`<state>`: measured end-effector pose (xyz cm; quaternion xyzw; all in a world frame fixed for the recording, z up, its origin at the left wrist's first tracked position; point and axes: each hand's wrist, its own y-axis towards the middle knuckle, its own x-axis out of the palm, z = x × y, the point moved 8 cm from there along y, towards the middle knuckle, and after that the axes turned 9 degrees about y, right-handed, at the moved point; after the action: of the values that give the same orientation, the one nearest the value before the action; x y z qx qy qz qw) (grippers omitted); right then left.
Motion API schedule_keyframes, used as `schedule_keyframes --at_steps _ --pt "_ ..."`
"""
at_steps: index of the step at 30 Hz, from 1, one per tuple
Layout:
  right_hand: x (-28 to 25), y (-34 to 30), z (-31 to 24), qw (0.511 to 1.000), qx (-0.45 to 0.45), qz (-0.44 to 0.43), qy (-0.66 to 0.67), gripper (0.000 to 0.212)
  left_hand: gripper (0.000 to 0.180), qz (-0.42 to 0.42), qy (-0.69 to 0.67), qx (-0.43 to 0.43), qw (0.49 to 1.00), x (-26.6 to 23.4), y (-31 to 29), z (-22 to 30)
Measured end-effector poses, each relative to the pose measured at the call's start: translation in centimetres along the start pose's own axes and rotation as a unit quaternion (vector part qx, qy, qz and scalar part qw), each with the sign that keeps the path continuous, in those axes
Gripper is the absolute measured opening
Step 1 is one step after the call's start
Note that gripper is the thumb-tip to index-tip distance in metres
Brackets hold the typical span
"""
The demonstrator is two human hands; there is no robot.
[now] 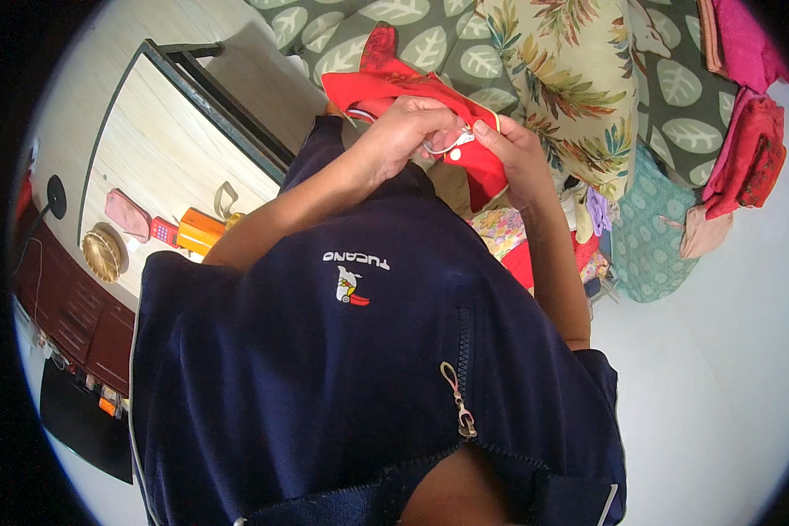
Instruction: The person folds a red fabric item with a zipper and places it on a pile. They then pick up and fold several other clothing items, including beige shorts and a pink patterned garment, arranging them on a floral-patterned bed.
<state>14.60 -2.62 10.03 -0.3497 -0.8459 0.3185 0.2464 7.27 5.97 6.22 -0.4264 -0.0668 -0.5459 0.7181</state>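
A red garment (412,85) with pale piping along one edge and a white round button hangs between my two hands, in front of my lap. My left hand (412,131) is closed with its fingertips pinching the cloth near its middle. My right hand (519,158) is closed on the piped edge, thumb on top, just right of the button. Between the fingertips shows a small white piece with a thin white loop (438,152); what it is I cannot make out. Some of the cloth is hidden behind my fingers.
Left of me stands a pale-topped table (131,114) with an orange mug (200,231), a red phone-like handset (164,231), a pink pouch (127,215) and a woven basket (103,254). Ahead lie a leaf-patterned bedspread (403,39), a floral pillow (579,79) and folded pink-red cloth (745,158).
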Motion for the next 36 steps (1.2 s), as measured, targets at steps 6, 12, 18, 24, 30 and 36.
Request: schedule_keyframes --at_steps 6,12,18,24,30,36 --pt "0.7 -1.4 -0.8 0.999 -0.011 -0.005 0.035 0.021 0.015 -0.004 -0.042 0.032 0.999 0.6 -1.1 0.2" --pt "0.1 -2.2 -0.2 1.0 -0.015 -0.005 0.016 0.021 0.013 -0.024 -0.054 0.03 0.998 1.2 -1.6 -0.4" --pt "-0.1 -2.5 0.4 1.0 -0.022 0.0 0.022 0.022 0.006 -0.029 -0.026 0.025 0.999 1.7 -2.3 -0.8" --pt "-0.1 -3.0 0.2 0.999 -0.032 0.01 0.022 0.022 0.008 -0.042 0.014 0.026 0.999 1.9 -2.7 -0.4" --pt "-0.4 -2.9 0.5 0.999 -0.039 0.011 0.008 0.023 0.008 -0.04 -0.032 0.01 0.999 2.1 -2.6 -0.5" --pt "-0.1 -2.9 0.5 0.999 -0.033 0.014 0.013 0.023 0.008 -0.029 -0.078 0.004 0.997 1.5 -2.1 -1.5"
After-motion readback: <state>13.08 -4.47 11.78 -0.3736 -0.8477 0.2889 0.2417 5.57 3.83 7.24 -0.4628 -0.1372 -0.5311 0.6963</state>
